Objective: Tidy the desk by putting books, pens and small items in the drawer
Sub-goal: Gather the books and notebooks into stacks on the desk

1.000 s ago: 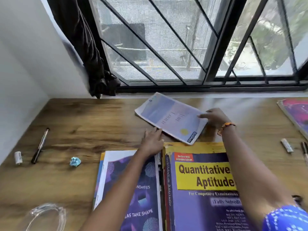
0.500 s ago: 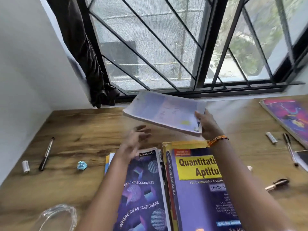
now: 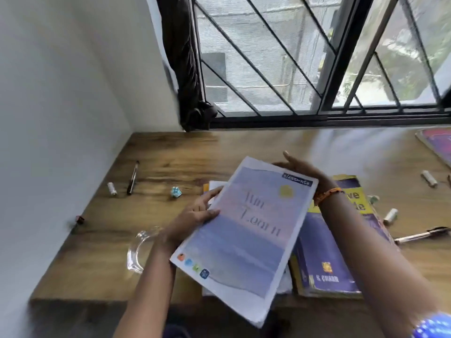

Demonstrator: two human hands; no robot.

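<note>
A pale blue-and-pink notebook (image 3: 246,230) hangs tilted above the desk's front edge, held in both hands. My left hand (image 3: 195,215) grips its left edge with the thumb on the cover. My right hand (image 3: 305,172) holds its far right corner. Under it lie other books, mostly hidden, and beside them the thick yellow-and-purple aptitude book (image 3: 334,252). A black pen (image 3: 133,177), a small white cylinder (image 3: 112,188) and a crumpled blue scrap (image 3: 176,192) lie at the left. Another pen (image 3: 422,235) lies at the right. No drawer shows.
A wooden desk (image 3: 170,152) meets a white wall on the left and a barred window behind. A clear glass dish (image 3: 140,250) sits near the front left edge. Two white cylinders (image 3: 390,215) and a pink book (image 3: 436,145) lie at the right.
The notebook went from lying flat at the back of the desk to being lifted, turned and brought toward me. My left hand, free before, now grips its left edge.
</note>
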